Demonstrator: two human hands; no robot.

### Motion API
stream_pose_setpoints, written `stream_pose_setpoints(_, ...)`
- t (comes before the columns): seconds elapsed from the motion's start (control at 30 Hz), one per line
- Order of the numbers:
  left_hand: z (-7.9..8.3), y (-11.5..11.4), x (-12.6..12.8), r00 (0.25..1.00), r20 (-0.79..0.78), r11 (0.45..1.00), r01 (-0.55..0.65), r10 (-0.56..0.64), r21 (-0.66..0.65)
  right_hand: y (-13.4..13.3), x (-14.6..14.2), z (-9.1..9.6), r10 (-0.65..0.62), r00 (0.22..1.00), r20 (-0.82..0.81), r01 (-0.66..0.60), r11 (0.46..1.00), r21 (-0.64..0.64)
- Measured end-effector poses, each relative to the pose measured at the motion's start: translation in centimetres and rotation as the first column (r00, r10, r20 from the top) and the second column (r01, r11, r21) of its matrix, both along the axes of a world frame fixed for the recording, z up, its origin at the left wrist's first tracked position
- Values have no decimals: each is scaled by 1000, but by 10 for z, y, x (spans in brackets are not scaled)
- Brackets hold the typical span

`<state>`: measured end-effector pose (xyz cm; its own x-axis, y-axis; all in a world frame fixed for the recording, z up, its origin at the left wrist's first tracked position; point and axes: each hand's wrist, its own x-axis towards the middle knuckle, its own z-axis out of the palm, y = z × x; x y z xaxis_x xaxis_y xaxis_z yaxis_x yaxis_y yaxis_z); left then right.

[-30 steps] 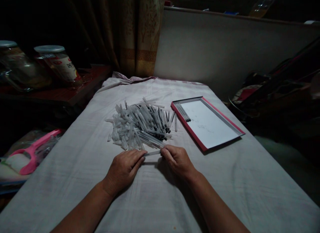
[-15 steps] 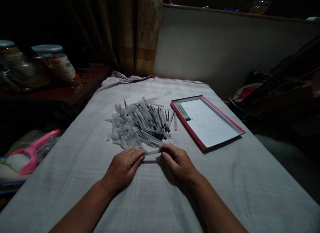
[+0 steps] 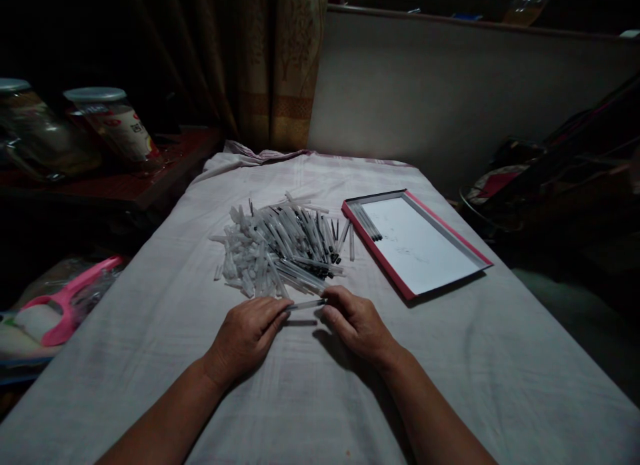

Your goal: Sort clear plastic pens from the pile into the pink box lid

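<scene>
My left hand [image 3: 247, 335] and my right hand [image 3: 356, 320] pinch the two ends of one clear pen [image 3: 306, 305], held level just above the white cloth. Directly behind it lies a loose pile of pens and caps [image 3: 277, 248], clear barrels with dark tips. To the right sits a shallow red-edged box lid [image 3: 453, 241] with a white floor; a few pens [image 3: 369, 224] lie along its left inner side.
The white cloth [image 3: 310, 385] covers a long table. Two lidded jars [image 3: 113, 128] stand on a dark shelf at the left. A pink-handled tool [image 3: 65, 298] lies lower left. Bags [image 3: 550, 178] are heaped at the right. A curtain hangs behind.
Both hands stay on the same pen. The fingers have shifted slightly, and the view has tipped a little.
</scene>
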<state>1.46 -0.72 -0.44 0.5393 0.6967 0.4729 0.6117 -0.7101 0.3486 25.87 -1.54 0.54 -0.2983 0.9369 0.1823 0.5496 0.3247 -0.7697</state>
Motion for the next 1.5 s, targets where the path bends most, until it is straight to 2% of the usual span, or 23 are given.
stream_pose_setpoints(0.33, 0, -1, 1, 1000, 4, 1000, 16, -16, 9, 2, -2, -4, 18, 997, 70, -26, 994, 107)
stream_pose_setpoints(0.43, -1, 0, -1, 999, 25, 999, 38, -38, 10, 1, -4, -5, 4, 1000, 14, -5, 998, 66)
stream_pose_setpoints(0.63, -2, 1, -3, 996, 84, 999, 27, -29, 19, -1, -4, -6, -5, 990, -144, -10, 995, -99)
stream_pose_setpoints(0.87, 1, 1, -3, 996, 84, 1000, 28, -29, 13, -1, -4, 1, -8, 995, -99, 11, 1000, 29)
stream_pose_setpoints(1.23, -2, 1, -2, 995, 90, 999, 36, -36, 5, -2, -5, -1, 8, 997, -74, -4, 998, 64)
stream_pose_setpoints(1.5, -2, 1, -4, 994, 100, 998, 44, -48, 48, 0, -10, -9, -38, 987, -154, 30, 998, -50)
